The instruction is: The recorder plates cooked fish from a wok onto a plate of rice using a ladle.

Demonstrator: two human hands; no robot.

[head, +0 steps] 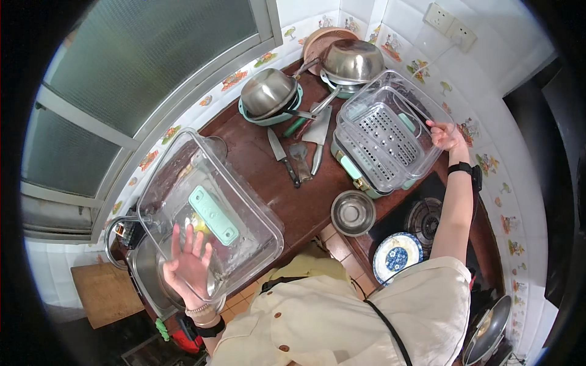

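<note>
My left hand (pixel 188 267) is palm up with fingers spread, against one end of a large clear plastic steamer cover (pixel 256 201). The hand seems to support this cover, which is tilted over the sink side. A mint-green handle (pixel 214 215) is fixed to the cover's panel, and wet marks show on the plastic. My right hand (pixel 446 136) has its fingers curled at the rim of a clear plastic steamer tier (pixel 412 169) with a perforated bottom. This tier rests on a mint-green electric steamer base (pixel 350 167); a white cord is seen near it.
On the brown counter (pixel 247 160) lie a kitchen knife (pixel 281 153) and a cleaver (pixel 319 132). Pans (pixel 269 94) and a metal bowl (pixel 352 59) stand behind. A steel bowl (pixel 353 213) and a patterned plate (pixel 397 257) are near a gas burner (pixel 423 222). The sink (pixel 149 274) is left.
</note>
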